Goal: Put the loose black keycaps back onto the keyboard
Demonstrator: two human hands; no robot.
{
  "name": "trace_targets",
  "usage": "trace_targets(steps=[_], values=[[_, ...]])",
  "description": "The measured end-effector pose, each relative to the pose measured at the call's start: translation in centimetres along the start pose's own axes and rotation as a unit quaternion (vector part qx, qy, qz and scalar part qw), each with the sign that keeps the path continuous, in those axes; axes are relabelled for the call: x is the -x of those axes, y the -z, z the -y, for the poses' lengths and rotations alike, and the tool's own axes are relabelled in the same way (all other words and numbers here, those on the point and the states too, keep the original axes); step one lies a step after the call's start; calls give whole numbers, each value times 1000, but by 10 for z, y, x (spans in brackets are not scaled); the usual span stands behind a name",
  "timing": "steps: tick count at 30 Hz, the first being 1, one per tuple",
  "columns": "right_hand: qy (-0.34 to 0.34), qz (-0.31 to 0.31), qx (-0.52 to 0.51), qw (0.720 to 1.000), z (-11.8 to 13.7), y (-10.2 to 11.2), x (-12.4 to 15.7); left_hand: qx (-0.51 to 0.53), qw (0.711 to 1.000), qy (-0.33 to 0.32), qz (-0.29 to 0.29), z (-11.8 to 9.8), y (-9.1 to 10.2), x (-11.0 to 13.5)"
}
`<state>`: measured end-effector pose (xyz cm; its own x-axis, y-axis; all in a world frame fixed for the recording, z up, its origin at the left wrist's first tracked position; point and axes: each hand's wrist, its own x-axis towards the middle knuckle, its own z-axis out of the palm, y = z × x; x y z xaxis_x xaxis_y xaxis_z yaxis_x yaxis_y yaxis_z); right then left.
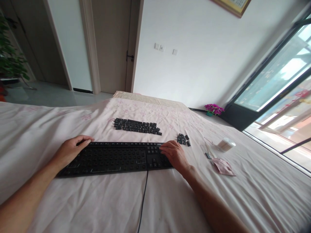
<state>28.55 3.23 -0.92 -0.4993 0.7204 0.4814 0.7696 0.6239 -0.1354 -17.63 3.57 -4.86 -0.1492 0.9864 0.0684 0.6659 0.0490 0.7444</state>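
A black keyboard (114, 158) with most keycaps removed lies on a pale floral cloth (97, 200). My left hand (71, 150) rests on its left end, fingers curled over the top left corner. My right hand (173, 154) lies flat on the right end by the number pad, fingers stretched out, holding nothing. Removed keycaps sit in neat rows (137, 126) beyond the keyboard. A smaller cluster of keycaps (183, 139) lies just past my right hand. The keyboard cable (143, 197) runs toward me.
To the right on the cloth are a small white container (225, 144), a thin tool (206, 150) and a pinkish cloth (224, 166). Glass doors stand at the right, a flower pot (213, 109) on the floor, a door and a plant at the back left.
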Motion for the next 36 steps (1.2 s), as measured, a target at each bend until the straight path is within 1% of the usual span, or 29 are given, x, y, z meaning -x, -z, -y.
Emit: trace_targets(steps=[11,17,24,29,36], values=[[51,27,58,997,4,1,0,-1,1000,-11,-6,1,0,1],[42,44,54,997,7,1,0,-3,1000,-10,-7,-3,1,2],[25,54,57,997,11,2,1,-6,1000,-11,-3,-2,2,2],[35,67,61,995,14,2,5,-9,1000,-15,-8,-4,2,3],[39,102,98,989,21,2,13,-13,1000,-13,-4,-7,3,4]])
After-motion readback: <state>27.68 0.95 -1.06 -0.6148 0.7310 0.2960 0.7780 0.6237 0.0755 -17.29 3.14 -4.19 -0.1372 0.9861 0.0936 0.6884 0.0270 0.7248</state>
